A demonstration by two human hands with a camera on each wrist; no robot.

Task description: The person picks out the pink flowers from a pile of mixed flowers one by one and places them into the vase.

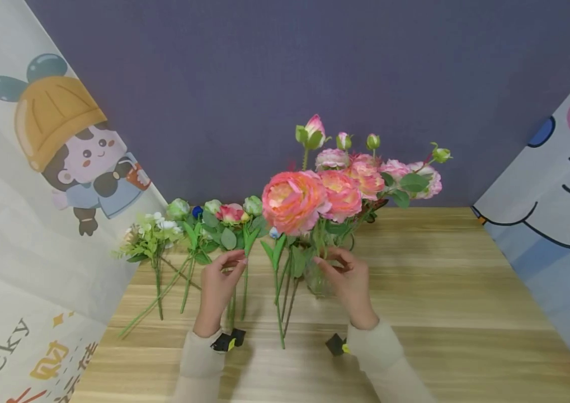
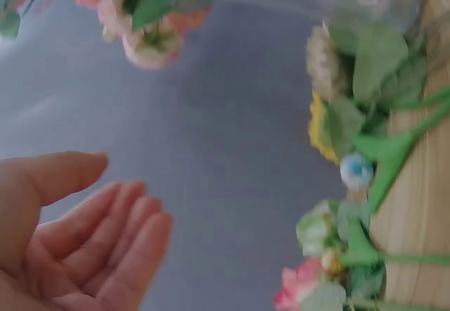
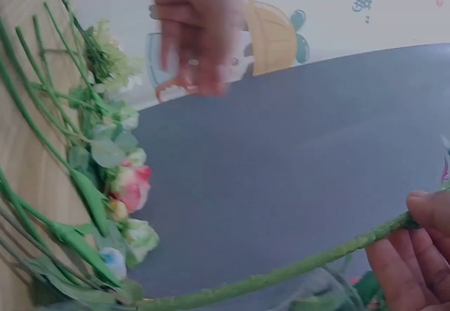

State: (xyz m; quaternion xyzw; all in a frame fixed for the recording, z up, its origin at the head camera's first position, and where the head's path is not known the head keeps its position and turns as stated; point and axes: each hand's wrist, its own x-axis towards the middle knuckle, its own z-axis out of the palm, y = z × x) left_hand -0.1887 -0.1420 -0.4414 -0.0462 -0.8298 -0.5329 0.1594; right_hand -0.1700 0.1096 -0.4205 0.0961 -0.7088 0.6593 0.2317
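Note:
Between the thumb and fingers of my right hand (image 1: 351, 282) is a thick green flower stem (image 3: 281, 271), pinched in the right wrist view. It slants down and away from the hand. Which bloom it carries is not clear; a large coral peony (image 1: 295, 202) stands just above the hand in the head view. Beside that hand is a clear glass vase (image 1: 318, 284), partly hidden, under a cluster of pink and coral flowers (image 1: 362, 176). My left hand (image 1: 220, 282) hovers over the table with relaxed fingers and holds nothing, as the left wrist view (image 2: 98, 244) confirms.
Left of the vase, several loose artificial stems lie on the wooden table (image 1: 441, 291): a pale green spray (image 1: 151, 238), a red-pink rose (image 1: 229, 213) and green buds (image 1: 178, 209). A dark panel (image 1: 264, 84) rises behind, with printed curtains (image 1: 8, 184) at the sides.

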